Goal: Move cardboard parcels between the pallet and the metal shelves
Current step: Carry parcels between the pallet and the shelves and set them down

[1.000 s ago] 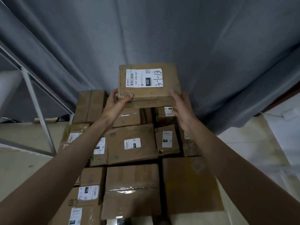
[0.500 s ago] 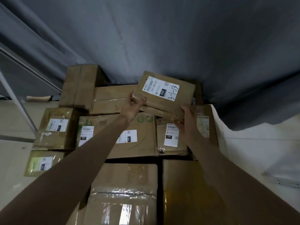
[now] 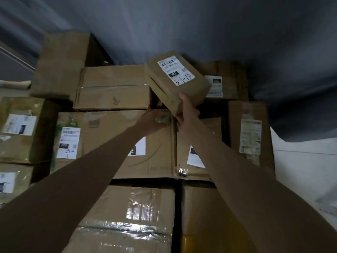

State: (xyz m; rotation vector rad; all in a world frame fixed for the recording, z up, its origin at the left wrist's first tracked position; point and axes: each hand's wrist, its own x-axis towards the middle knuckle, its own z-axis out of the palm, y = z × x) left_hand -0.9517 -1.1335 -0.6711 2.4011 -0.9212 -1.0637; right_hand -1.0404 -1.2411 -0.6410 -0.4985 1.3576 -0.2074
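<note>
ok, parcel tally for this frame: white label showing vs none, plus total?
Labelled parcels: 8, including the held parcel in the right hand
Parcels with no label showing: 4 (back-middle one read as a single box)
Total: 12

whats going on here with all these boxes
A person is working over a stack of cardboard parcels. Their right hand grips the near corner of a small parcel with a label marked 3-1-13, holding it tilted above the back of the stack. Their left hand rests on the large box below, with no grip on the small parcel. A grey curtain hangs behind.
</note>
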